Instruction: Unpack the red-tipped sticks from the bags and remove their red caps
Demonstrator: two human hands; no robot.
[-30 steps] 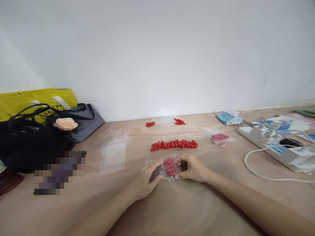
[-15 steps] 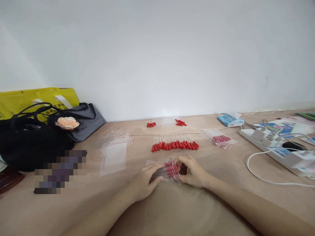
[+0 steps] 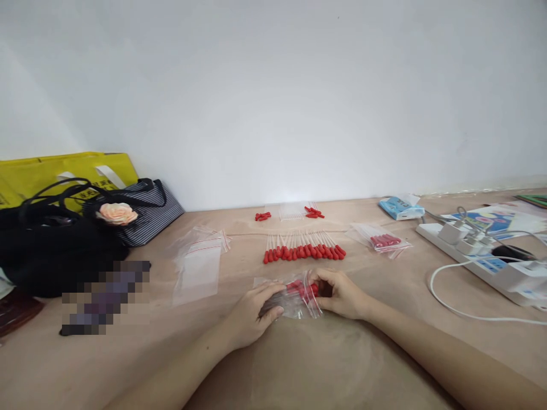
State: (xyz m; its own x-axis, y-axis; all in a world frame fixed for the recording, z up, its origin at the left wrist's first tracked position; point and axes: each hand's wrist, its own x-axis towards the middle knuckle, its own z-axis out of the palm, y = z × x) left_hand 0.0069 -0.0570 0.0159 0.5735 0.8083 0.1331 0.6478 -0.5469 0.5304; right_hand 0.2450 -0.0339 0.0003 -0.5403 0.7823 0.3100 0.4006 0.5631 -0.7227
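My left hand (image 3: 257, 310) is closed on a clear zip-lock bag (image 3: 294, 310), which lies on the table in front of me. Its mouth faces right, and red-tipped sticks (image 3: 296, 286) show at that end. My right hand (image 3: 342, 293) is closed at the mouth, its fingers around several red tips; some fingertips are hidden behind the plastic. Just beyond my hands, a row of red-tipped white sticks (image 3: 304, 251) lies side by side, tips toward me.
Flat zip-lock bags (image 3: 199, 270) lie left; a filled bag (image 3: 384, 239) lies right. Smaller red piles (image 3: 262, 217) are near the wall. A tissue pack (image 3: 400, 209), power strip (image 3: 474, 256) and white cable (image 3: 453, 315) are right; black bags (image 3: 55, 245) and a pixelated object (image 3: 106, 299) left.
My right hand has shifted slightly right, and the red tips at the bag's mouth now reach farther right. My left hand has hardly moved.
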